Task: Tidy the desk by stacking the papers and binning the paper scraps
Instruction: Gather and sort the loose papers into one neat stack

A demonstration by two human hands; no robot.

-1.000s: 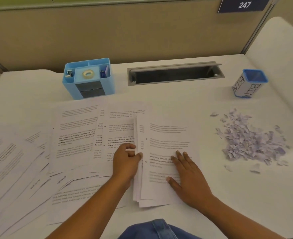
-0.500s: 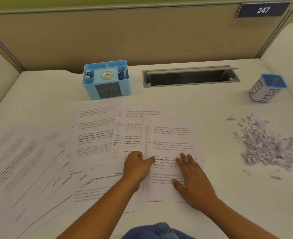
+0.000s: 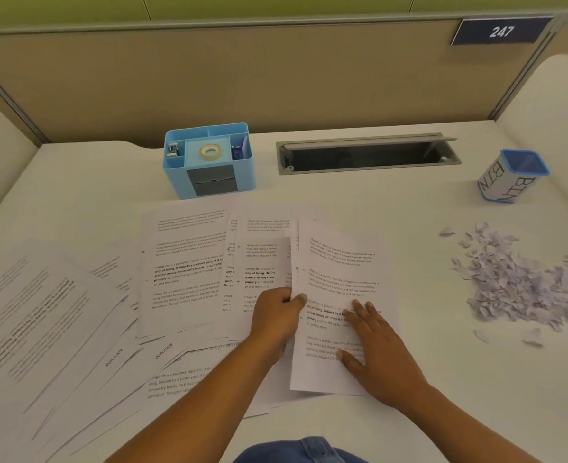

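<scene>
Pinching the left edge of a stack of white printed paper sheets (image 3: pixel 339 262), the left hand (image 3: pixel 276 315) has its thumb on the top page and its fingers curled at the edge. The right hand (image 3: pixel 376 349) lies flat, fingers spread, on the lower half of that stack. Left of the stack, more printed white sheets (image 3: pixel 182 269) lie fanned loose across the white desk (image 3: pixel 409 208). Right of the stack sits a heap of pale lilac paper scraps (image 3: pixel 516 282). Farther right and back stands a blue-rimmed white cup lettered BIN (image 3: pixel 510 177).

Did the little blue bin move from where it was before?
No. The bin keeps the same spot just right of the long desk slot, with the paper scraps in front of it; only the view has shifted.
</scene>
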